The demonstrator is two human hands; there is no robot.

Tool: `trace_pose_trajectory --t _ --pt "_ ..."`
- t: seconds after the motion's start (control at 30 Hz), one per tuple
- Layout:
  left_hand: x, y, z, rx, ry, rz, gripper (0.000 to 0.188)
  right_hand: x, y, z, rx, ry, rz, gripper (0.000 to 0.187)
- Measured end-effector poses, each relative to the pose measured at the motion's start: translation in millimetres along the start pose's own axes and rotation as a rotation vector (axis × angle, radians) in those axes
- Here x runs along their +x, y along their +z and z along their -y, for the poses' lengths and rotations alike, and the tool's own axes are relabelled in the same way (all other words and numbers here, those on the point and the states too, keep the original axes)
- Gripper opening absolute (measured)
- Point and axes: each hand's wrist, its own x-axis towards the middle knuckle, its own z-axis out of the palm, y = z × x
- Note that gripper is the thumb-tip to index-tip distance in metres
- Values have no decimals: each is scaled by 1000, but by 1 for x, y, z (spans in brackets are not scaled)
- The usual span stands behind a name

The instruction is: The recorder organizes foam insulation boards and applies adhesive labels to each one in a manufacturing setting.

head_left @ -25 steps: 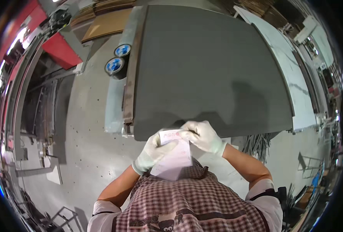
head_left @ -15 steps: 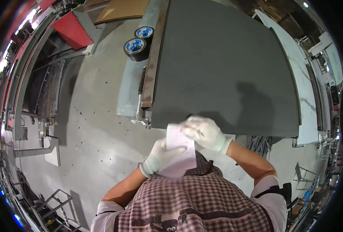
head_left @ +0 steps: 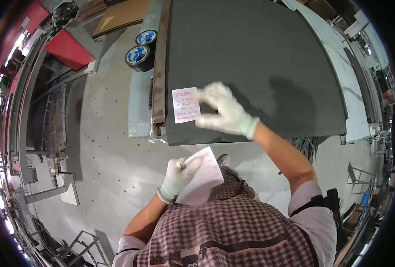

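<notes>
Probably light, limp and easily creased, the paper label (head_left: 186, 107) lies at the dark panel's (head_left: 251, 53) near left, best held by its edges. The right hand (head_left: 228, 112), thumb and fingers parted, meets its right edge; the left hand (head_left: 179, 176) pinches more sheets (head_left: 210, 177).

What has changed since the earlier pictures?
The right hand has moved away from the papers, forward over the dark panel. A white slip now lies there, by its left edge; whether it is fully released is unclear. The left hand still holds the papers; the tape rolls stayed put.
</notes>
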Motion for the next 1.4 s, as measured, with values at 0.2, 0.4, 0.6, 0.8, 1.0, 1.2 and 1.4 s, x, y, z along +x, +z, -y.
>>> trace_pose_trajectory --t 0.2,0.4,0.6,0.8,1.0,1.2,1.4 --pt "7 16 -17 -219 64 195 21 -67 -5 0 313 90 28 12" --pt "18 30 -19 -78 39 327 34 -60 -55 -28 592 270 -52 25" --pt "28 51 -47 -74 -49 239 25 -85 -27 2 96 18 150 23" --pt "27 71 -47 78 138 229 13 -59 -62 -56 362 225 -211 44" --pt "37 90 -46 96 151 125 18 -68 -60 -74 5 75 -378 49" --pt "52 93 -44 29 90 171 24 -132 -60 -36 71 -55 41 39" --pt "58 117 -57 96 142 308 21 -128 -99 -88 839 426 -409 39"
